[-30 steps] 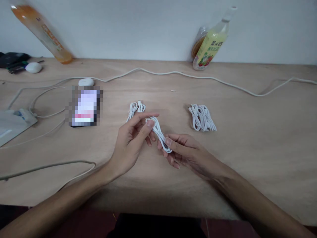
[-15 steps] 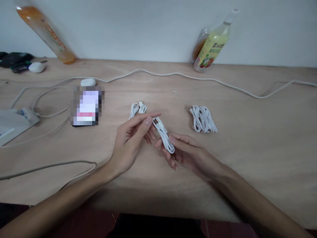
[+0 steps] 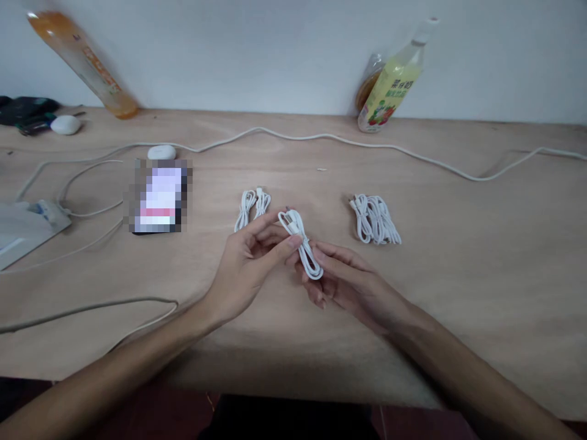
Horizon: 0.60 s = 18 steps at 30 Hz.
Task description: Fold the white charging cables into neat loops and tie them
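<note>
Between my hands, above the table, is a white charging cable (image 3: 300,235) coiled into a narrow bundle and cinched at its middle. My left hand (image 3: 250,260) pinches the bundle near its middle, thumb on top and fingers beneath. Lower down, my right hand (image 3: 351,272) grips the near end between thumb and fingers. Just beyond my left hand lie two similar coiled cables (image 3: 246,208), partly hidden by its fingers. Off to the right, several coiled white cables (image 3: 376,219) lie side by side in a group.
A phone (image 3: 160,198) with its screen lit lies left, below a white earbud case (image 3: 161,153). A long white cord (image 3: 298,137) crosses the table. By the wall stand an orange bottle (image 3: 87,67) and a yellow drink bottle (image 3: 389,85). Another cord (image 3: 114,301) lies near left.
My left thumb and fingers have closed onto the middle of the cable bundle, where they were spread near its far end. The far loop now shows above my thumb. My right hand barely moved.
</note>
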Each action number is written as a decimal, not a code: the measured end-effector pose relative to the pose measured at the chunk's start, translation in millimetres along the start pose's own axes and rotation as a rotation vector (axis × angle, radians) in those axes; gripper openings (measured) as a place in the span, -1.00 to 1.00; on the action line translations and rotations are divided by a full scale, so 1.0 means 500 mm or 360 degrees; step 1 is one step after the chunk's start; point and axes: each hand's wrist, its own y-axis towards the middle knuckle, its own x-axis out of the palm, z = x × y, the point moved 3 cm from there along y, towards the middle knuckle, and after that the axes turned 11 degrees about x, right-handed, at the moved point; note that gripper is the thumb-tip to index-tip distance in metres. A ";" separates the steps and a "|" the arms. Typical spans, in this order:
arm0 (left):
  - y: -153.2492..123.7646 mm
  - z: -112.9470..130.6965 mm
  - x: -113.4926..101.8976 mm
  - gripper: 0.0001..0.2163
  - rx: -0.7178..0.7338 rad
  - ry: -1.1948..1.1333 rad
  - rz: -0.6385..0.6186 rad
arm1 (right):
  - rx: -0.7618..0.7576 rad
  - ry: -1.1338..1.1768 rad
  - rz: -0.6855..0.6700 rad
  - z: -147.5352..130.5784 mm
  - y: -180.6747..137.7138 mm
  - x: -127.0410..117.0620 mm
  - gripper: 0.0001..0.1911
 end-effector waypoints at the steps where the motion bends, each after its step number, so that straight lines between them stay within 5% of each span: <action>1: 0.000 -0.001 -0.001 -0.59 -0.0008 -0.0017 0.0006 | -0.0014 -0.0006 0.0013 0.000 0.000 -0.001 -0.70; 10: 0.000 -0.003 0.001 -0.65 -0.0069 -0.0070 -0.0001 | -0.0042 -0.0035 0.0111 -0.002 0.000 -0.007 -0.71; 18: 0.000 -0.005 0.005 -0.75 -0.0129 -0.0242 -0.0049 | -0.0051 -0.0118 -0.0016 0.001 0.004 -0.006 -0.76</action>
